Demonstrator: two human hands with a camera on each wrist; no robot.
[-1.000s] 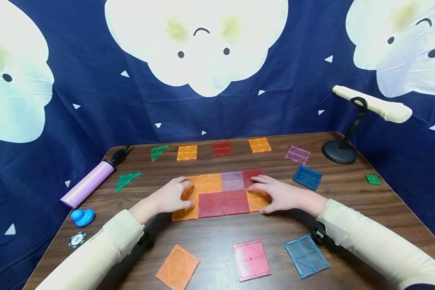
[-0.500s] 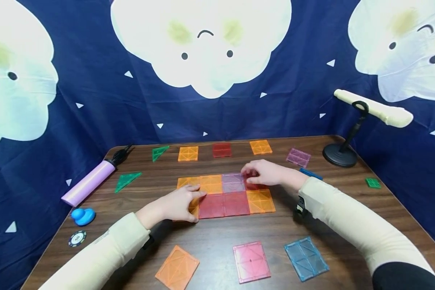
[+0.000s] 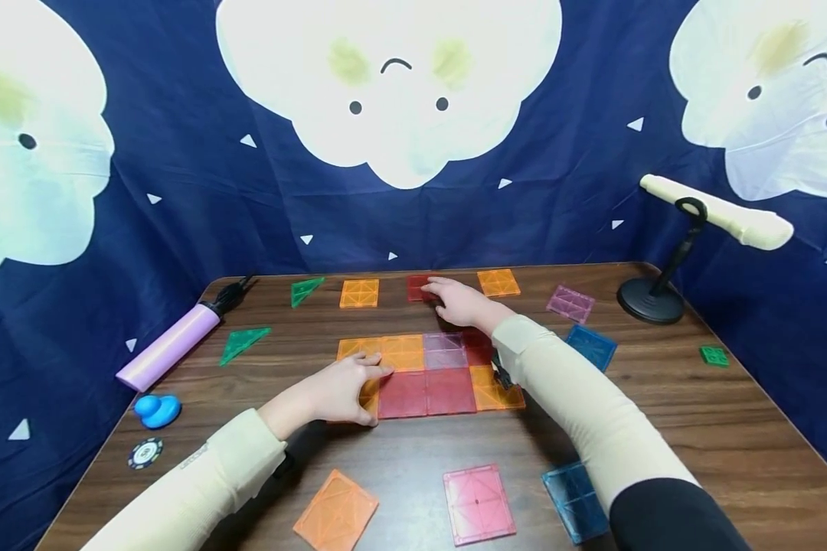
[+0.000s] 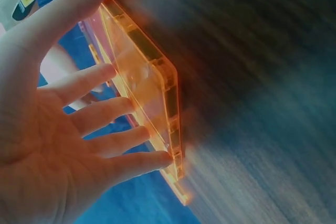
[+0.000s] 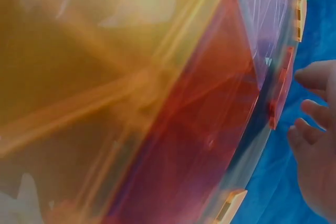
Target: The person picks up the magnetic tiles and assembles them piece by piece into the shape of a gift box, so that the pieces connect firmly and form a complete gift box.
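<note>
Translucent magnetic tiles lie joined in a two-row block: orange, purple and red ones, with a red tile [image 3: 403,394] in the front row. My left hand [image 3: 334,389] rests at the block's left end, fingers spread. In the left wrist view its fingertips touch an orange tile [image 4: 137,72], thumb at the near edge. My right hand [image 3: 463,301] reaches across the block to a separate red tile [image 3: 416,289] at the back, partly covered by the fingers. In the right wrist view the right hand [image 5: 317,129] has loosely bent fingers beside that red tile [image 5: 282,88], not gripping it.
Loose orange tiles [image 3: 360,293], a purple tile [image 3: 570,304], blue tiles [image 3: 593,346], green triangles [image 3: 244,344] and a pink tile [image 3: 478,505] lie around the block. A pump [image 3: 172,344], rubber duck [image 3: 157,411] and poker chip [image 3: 145,453] stand left; a black stand [image 3: 651,298] is back right.
My right hand has moved from the block's right end, over its back red tile, to the separate red tile at the back. My left hand shifted slightly right, then stayed.
</note>
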